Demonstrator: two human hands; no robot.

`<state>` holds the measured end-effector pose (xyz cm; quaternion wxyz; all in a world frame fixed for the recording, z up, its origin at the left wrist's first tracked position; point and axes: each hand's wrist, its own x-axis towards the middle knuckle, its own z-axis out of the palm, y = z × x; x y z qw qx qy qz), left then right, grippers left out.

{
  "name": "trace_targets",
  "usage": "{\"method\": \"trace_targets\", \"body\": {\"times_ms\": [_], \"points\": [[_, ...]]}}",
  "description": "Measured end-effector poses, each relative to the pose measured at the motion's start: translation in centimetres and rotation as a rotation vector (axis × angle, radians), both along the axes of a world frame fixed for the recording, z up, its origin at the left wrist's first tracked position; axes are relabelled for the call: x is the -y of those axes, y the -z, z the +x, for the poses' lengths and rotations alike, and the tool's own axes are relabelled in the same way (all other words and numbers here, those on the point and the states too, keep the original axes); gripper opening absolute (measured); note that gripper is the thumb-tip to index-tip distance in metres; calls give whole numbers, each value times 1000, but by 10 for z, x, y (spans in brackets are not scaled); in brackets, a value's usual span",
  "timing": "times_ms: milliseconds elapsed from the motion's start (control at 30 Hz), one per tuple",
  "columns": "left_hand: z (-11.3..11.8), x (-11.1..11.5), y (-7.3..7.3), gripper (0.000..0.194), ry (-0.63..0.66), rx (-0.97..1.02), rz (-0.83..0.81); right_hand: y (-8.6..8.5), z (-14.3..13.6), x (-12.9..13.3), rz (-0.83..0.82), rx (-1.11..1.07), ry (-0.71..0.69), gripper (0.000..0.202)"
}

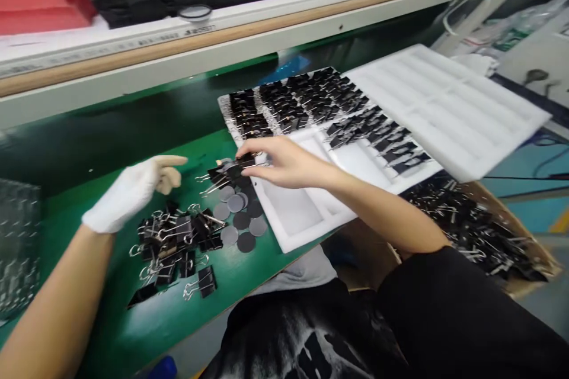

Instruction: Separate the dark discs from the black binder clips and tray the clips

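My left hand [136, 192], in a white glove with fingertips showing, hovers above the green tabletop. Its index finger points right, the others are partly curled, and nothing shows between them. Below it lies a loose heap of black binder clips [182, 228] with silver wire handles. My right hand [282, 163] is bare and has its thumb and fingers closed on a black binder clip [246, 164] at the left edge of the white foam tray [293, 244]. More clips lie just left of those fingers. Several grey and black discs [235, 203] are scattered beneath, some overlapping.
Rows of black clips [306, 95] fill the tray's far compartments. A second white foam tray [448, 106] lies at the right. Beneath it stands a cardboard box [544, 263] full of clips. Clear bubble wrap [18, 243] is at the left; a shelf edge [249, 53] crosses the back.
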<state>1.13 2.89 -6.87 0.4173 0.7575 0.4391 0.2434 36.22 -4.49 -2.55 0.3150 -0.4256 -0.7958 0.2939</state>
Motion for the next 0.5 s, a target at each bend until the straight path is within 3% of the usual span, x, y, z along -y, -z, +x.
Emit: {"method": "trace_targets", "body": {"times_ms": [133, 200, 267, 367, 500], "points": [[-19, -22, 25, 40, -218, 74, -46, -25, 113, 29, 87, 252, 188, 24], [-21, -26, 30, 39, -279, 100, -85, -23, 169, 43, 82, 341, 242, 28], [-19, -27, 32, 38, -293, 107, -98, -10, 210, 54, 62, 437, 344, 31], [-12, -22, 28, 33, -294, 94, -75, 20, 243, 63, 7, 599, 530, 27], [-6, -14, 24, 32, -323, 110, -53, 48, 249, 65, 27, 675, 609, 28]]}}
